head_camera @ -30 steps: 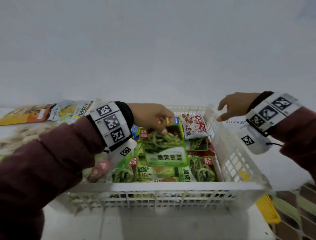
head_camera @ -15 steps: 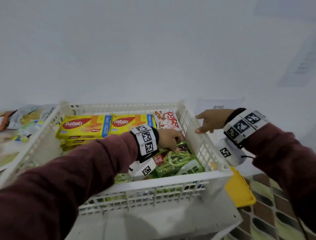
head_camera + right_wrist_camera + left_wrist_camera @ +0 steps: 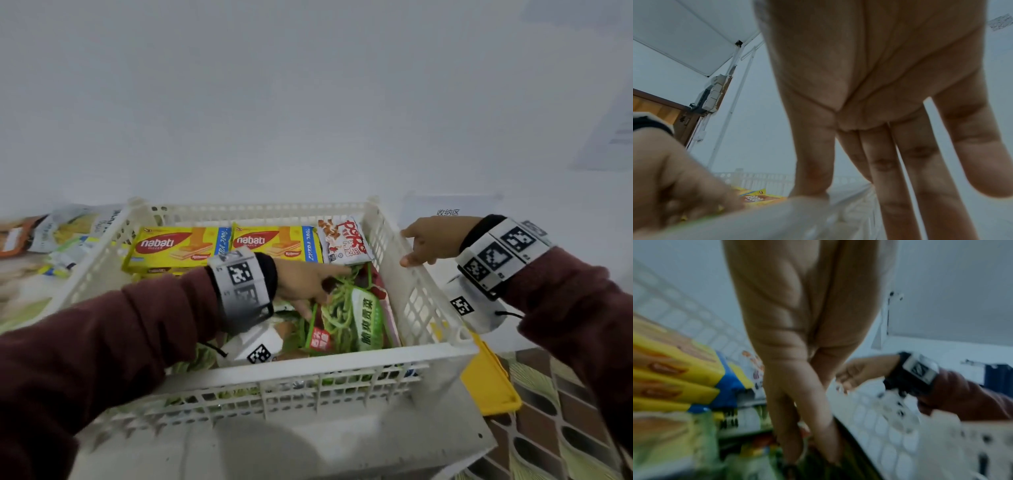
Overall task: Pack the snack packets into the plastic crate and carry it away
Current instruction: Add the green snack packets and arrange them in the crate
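- Plastic crate (image 3: pixel 421 298): white lattice box on a white tabletop (image 3: pixel 308 452), close to the table's near right corner. Already well filled.
- Contents: two yellow nabati wafer packs (image 3: pixel 178 245) along the far wall, a white-and-red snack bag (image 3: pixel 344 240) in the far right corner, green bean-snack packets (image 3: pixel 356 315) piled near right.
- Left hand (image 3: pixel 305 284): inside the crate, fingers long and nearly straight, pressing down on the green packets. Left wrist view is blurred; no clear grasp on anything, reads as a flat push, not a pinch.
- Right hand (image 3: pixel 430 245): at the right wall's top rim, fingers extended. Right wrist view shows the thumb tip touching the rim (image 3: pixel 813 199), other fingers straight and spread beyond it. Nothing gripped.
- Still outside: a few packets (image 3: pixel 65 236) on the table left of the crate, blurred.
- Yellow tray-like thing (image 3: pixel 489 383) just beside the crate's right wall, at the table edge.
- Handling, my read: packets are light, soft, slick film, so they will slide and shift if the crate tilts. Lattice walls look thin and may flex under load.
- Take hold at the solid top rims of the two opposite short walls, both hands, and keep it level. A one-sided lift risks spilling the pile.
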Motion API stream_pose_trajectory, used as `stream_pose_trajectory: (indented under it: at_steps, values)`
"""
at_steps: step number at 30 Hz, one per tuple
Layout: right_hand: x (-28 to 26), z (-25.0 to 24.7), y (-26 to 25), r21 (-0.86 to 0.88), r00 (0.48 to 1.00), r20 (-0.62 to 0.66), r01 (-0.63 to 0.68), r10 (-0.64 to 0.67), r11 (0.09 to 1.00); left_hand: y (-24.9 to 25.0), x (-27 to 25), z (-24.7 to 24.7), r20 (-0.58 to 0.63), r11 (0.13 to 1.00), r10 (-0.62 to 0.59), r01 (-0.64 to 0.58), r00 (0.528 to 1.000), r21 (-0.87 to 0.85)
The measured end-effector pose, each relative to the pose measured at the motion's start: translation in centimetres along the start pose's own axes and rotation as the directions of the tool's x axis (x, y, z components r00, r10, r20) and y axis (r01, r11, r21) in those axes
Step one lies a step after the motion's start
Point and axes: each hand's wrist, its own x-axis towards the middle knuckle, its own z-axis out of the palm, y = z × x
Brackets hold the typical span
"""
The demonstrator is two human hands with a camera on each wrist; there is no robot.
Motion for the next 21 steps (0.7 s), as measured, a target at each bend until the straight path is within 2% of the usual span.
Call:
stream_pose_trajectory:
  at_steps: [2,3,5,6,7,13,15,17,19,21]
  values:
    - [0.1,0.1,0.0,0.000,1.000,-0.001,-0.002,0.002,1.000,0.0,0.6,1.4,0.034,0.980,-0.042,0.034,0.999,0.197]
    - [0.1,0.1,0.0,0.003,1.000,-0.004,-0.002,0.002,1.000,0.2,0.9,1.9,0.023,0.940,-0.047,0.037,0.999,0.339]
    - [0.3,0.1,0.1,0.009,1.000,-0.005,-0.003,0.003,1.000,0.5,1.5,2.4,-0.019,0.784,-0.025,0.032,1.000,0.620]
    - [0.3,0.1,0.1,0.011,1.000,-0.004,-0.003,0.003,1.000,0.5,1.8,2.6,-0.031,0.713,-0.016,0.033,0.999,0.701]
    - [0.4,0.1,0.1,0.011,1.000,-0.003,-0.004,0.004,1.000,0.6,2.2,2.7,-0.042,0.676,-0.029,0.051,0.999,0.735]
    - [0.5,0.0,0.0,-0.004,1.000,0.000,-0.009,0.009,1.000,0.5,3.7,3.4,-0.076,0.647,-0.050,0.090,0.996,0.758]
    - [0.6,0.1,0.2,0.000,1.000,-0.002,-0.006,0.006,1.000,0.6,3.7,3.2,-0.088,0.663,-0.052,0.100,0.995,0.742]
    - [0.8,0.3,0.4,-0.001,1.000,-0.022,0.002,-0.002,1.000,0.7,2.7,1.9,-0.113,0.727,-0.016,0.089,0.993,0.681]
    - [1.1,0.4,0.5,-0.004,0.999,-0.043,0.009,-0.009,1.000,0.2,0.8,-1.0,-0.164,0.834,0.028,0.067,0.986,0.548]
    - [1.4,0.4,0.7,-0.010,0.999,-0.049,0.011,-0.012,1.000,-1.1,-1.7,-4.5,-0.200,0.888,-0.007,0.098,0.980,0.450]
